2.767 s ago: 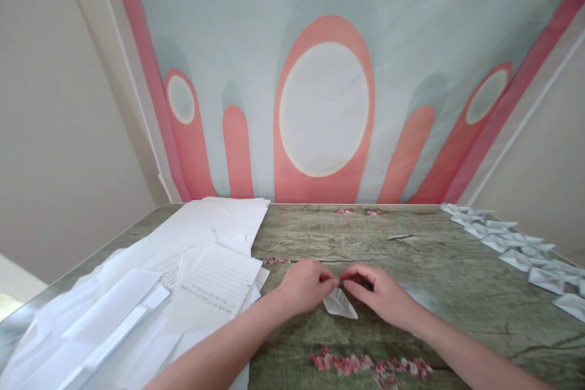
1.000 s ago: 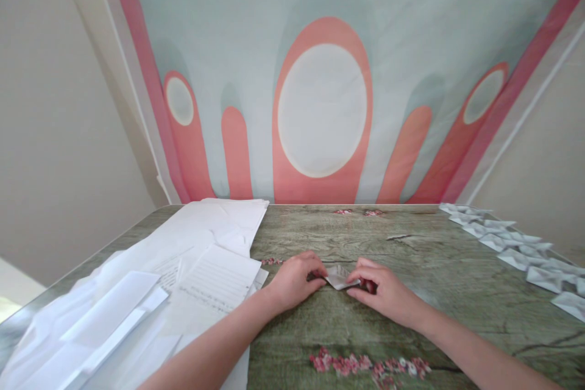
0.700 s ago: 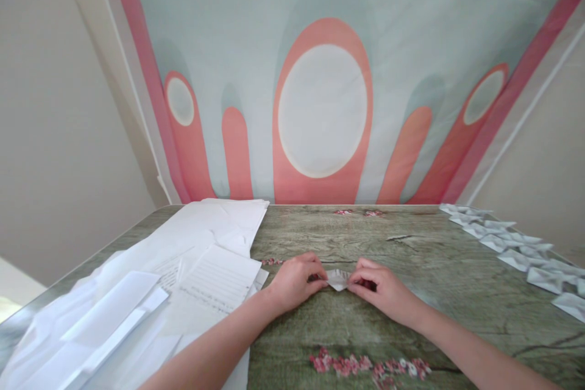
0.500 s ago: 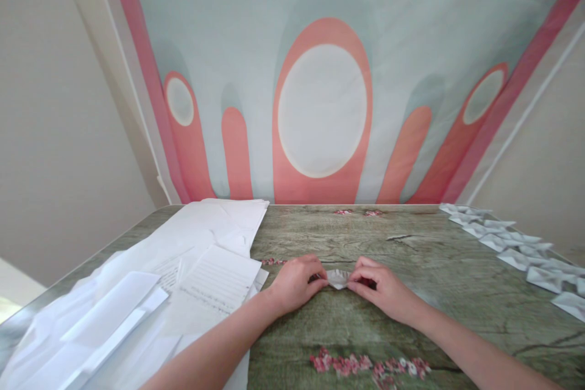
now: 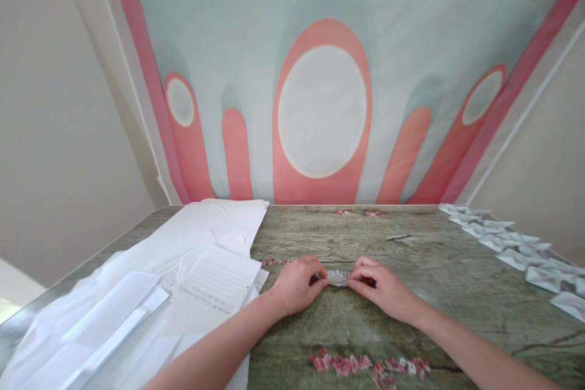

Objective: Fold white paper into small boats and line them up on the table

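Note:
Between my two hands, just above or on the tabletop, is a small folded piece of white paper with creases along its visible strip. The fingertips of my left hand pinch its left end. My right hand grips the opposite end between thumb and fingers. Both ends of the paper are hidden by my fingers. Left of my left hand lies a ruled sheet with handwriting, on top of a pile of loose white papers.
Folded paper boats stand in a row along the table's right side. The wood-patterned table carries printed pink flowers. A wall with a coral and pale blue pattern rises behind the far edge.
The folded paper's pointed lower edge has turned into a flatter, narrower strip between my fingers. Both hands have stayed almost in place.

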`<state>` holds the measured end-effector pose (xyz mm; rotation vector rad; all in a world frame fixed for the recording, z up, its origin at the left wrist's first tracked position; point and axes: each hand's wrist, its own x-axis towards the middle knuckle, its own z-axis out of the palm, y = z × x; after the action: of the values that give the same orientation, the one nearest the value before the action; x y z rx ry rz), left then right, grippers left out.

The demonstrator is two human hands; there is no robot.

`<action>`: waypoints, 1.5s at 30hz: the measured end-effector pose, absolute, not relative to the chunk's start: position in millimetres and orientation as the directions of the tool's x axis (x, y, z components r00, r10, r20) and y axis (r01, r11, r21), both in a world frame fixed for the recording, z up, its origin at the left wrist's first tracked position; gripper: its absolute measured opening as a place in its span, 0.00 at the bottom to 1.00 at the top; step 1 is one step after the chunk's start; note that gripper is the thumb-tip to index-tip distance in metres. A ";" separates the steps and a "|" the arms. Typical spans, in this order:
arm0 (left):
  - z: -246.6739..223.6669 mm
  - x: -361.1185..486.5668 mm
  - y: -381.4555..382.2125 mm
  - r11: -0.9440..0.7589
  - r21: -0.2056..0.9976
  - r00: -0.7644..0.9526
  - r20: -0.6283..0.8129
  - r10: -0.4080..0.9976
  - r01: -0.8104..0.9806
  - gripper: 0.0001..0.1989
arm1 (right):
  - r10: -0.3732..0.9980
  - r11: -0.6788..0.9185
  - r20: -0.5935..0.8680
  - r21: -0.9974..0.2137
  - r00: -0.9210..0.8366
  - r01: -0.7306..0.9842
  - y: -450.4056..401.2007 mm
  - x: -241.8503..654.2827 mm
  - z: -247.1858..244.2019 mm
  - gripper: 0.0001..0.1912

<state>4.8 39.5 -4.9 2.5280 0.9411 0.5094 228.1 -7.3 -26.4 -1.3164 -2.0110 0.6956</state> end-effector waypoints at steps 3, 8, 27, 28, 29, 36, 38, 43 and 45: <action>-6.1 4.9 38.6 -0.702 0.486 0.710 0.211 0.672 0.520 0.03 | 0.927 0.361 0.207 -0.718 -0.312 0.595 -8.2 228.2 -26.0 0.13; -10.4 5.4 38.5 -0.709 0.524 0.703 0.262 0.661 0.472 0.04 | 0.924 0.368 0.213 -0.723 -0.318 0.585 -8.9 227.4 -25.2 0.13; -18.1 4.6 44.0 -0.597 0.648 0.632 0.222 0.742 0.473 0.14 | 0.923 0.375 0.244 -0.749 -0.298 0.547 -6.3 229.8 -27.3 0.07; -18.7 4.4 44.4 -0.591 0.652 0.629 0.219 0.746 0.474 0.14 | 0.924 0.373 0.248 -0.750 -0.291 0.546 -6.1 230.0 -27.4 0.07; -19.2 4.1 44.9 -0.586 0.659 0.627 0.216 0.749 0.472 0.14 | 0.925 0.371 0.252 -0.751 -0.283 0.546 -5.9 230.2 -27.6 0.07; -18.3 1.9 48.5 -0.550 0.724 0.650 0.186 0.737 0.417 0.14 | 0.932 0.358 0.252 -0.762 -0.262 0.540 -4.1 232.0 -27.3 0.07; -17.8 1.7 49.3 -0.549 0.729 0.652 0.186 0.735 0.410 0.14 | 0.931 0.359 0.252 -0.760 -0.263 0.541 -4.1 232.5 -24.6 0.07; -18.6 1.8 50.6 -0.555 0.728 0.658 0.191 0.728 0.403 0.14 | 0.910 0.411 0.291 -0.721 -0.296 0.557 -3.3 234.4 -17.8 0.07; -19.3 2.0 50.6 -0.559 0.728 0.666 0.191 0.721 0.397 0.15 | 0.897 0.441 0.316 -0.690 -0.309 0.574 -2.6 234.8 -16.8 0.07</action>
<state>2.0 50.6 -19.3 2.2151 0.8589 0.6317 234.8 -2.6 -16.8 -1.2317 -2.0100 0.6045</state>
